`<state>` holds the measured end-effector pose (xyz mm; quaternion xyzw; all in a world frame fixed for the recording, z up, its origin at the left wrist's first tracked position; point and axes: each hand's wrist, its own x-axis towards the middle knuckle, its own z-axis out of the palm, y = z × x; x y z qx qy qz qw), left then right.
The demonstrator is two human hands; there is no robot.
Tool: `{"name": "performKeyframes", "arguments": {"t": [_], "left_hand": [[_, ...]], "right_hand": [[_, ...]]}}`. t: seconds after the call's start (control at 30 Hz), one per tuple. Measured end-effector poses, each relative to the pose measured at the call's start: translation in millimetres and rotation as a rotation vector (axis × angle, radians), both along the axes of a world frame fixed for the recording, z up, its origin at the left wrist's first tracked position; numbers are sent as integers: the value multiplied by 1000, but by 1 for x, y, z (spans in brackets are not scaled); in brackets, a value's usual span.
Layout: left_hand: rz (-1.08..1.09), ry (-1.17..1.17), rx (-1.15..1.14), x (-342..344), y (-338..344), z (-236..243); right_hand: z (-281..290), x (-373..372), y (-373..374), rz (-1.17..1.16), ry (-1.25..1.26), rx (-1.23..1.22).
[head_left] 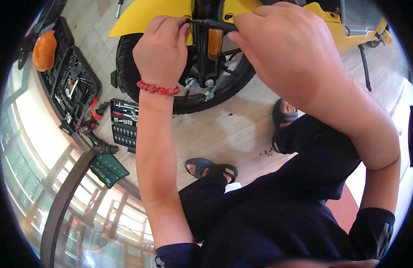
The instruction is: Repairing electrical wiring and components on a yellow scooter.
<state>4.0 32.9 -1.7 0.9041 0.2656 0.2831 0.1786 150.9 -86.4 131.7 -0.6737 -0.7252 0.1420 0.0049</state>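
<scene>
Left hand pinches the thin end of a slim black rod; right hand grips its thick end; rod sits above the front wheel; socket set lies left of the wheel

Around the view's dial, you have an orange helmet at ten o'clock, overlapping an open black tool case. Toward nine, you see a smaller open socket set and a cordless drill. A green pouch sits near eight. Between three and four, small dark bits dot your pale floor.
</scene>
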Motion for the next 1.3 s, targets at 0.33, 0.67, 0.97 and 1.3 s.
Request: {"name": "performKeyframes", "arguments": {"t": [0.33, 0.67, 0.97, 1.3], "left_hand": [[132, -231, -23, 2, -10, -18], [153, -182, 46, 5, -14, -14], [154, -201, 62, 6, -16, -19], [192, -234, -73, 7, -18, -19]], "right_hand": [[-17, -19, -5, -87, -113, 211], [-16, -16, -7, -84, -157, 254], [-1, 14, 0, 51, -19, 104], [-18, -13, -7, -159, -18, 169]]}}
